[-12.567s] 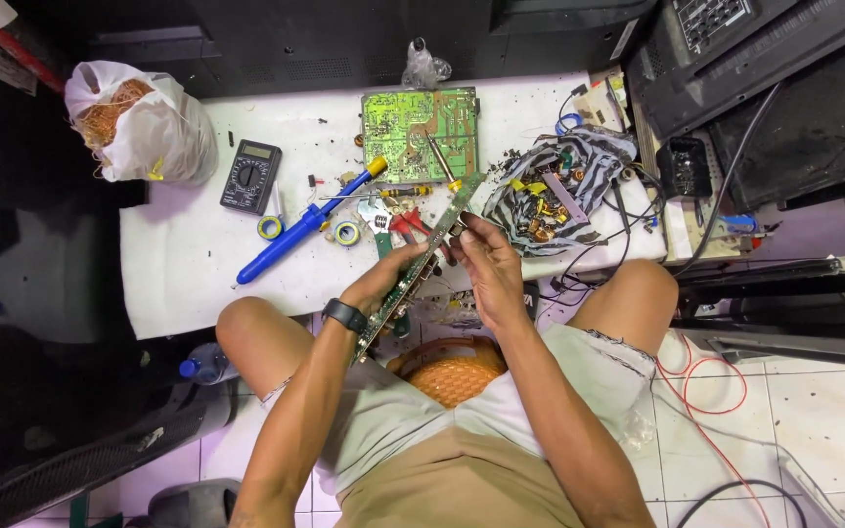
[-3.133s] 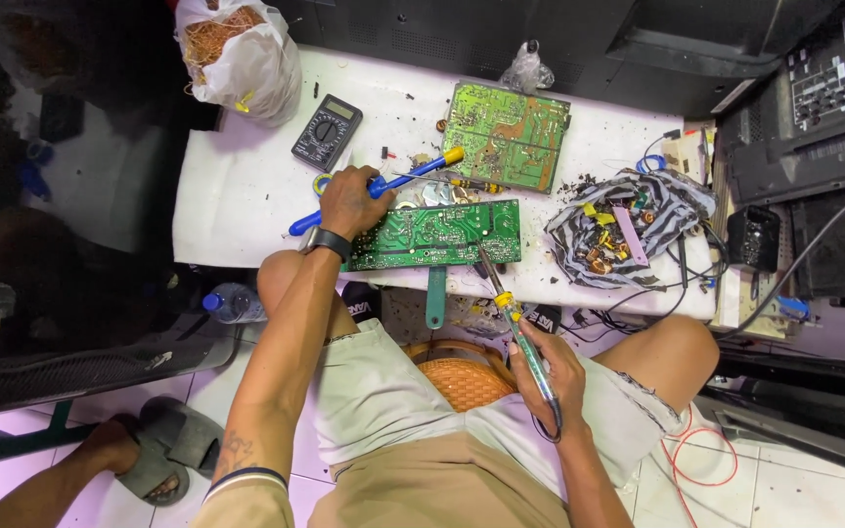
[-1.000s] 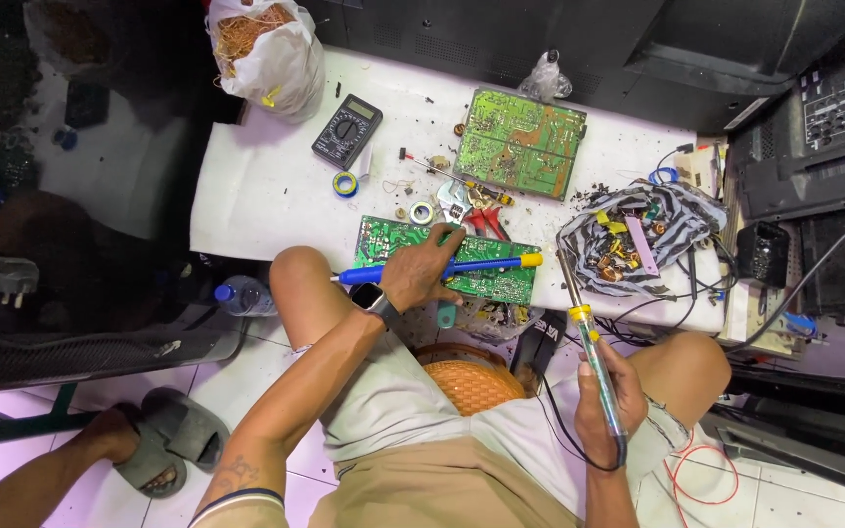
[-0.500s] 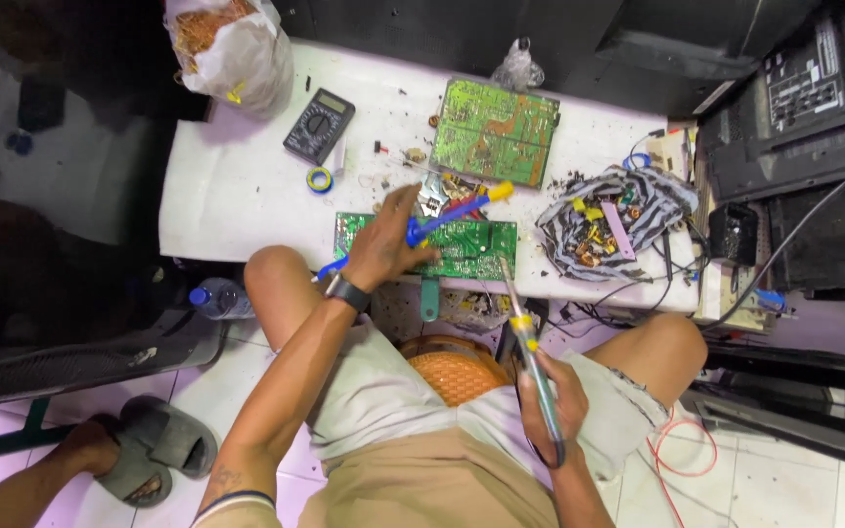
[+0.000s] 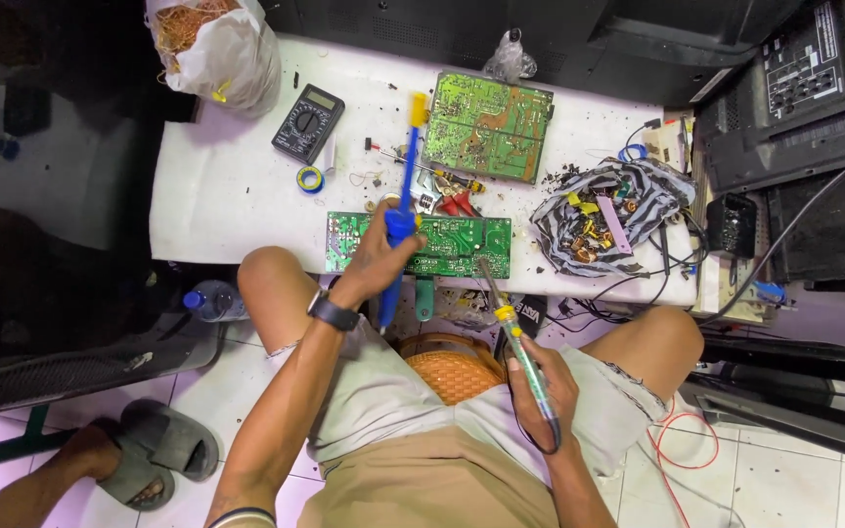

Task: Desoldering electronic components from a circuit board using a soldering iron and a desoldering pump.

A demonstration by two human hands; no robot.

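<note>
Circuit board [image 5: 462,245] under left hand [image 5: 380,262]

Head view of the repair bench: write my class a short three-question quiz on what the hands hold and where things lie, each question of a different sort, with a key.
1. True or false: the left hand holds the blue desoldering pump over the near circuit board.
2. Multiple choice: the right hand holds a) a screwdriver, b) the soldering iron, c) pliers.
3. Fill in: the multimeter lies on the table between the white bag and the far ______.

Key
1. True.
2. b; its tip reaches the near circuit board's edge.
3. Circuit board, the larger green one lying farther from the person.
</note>
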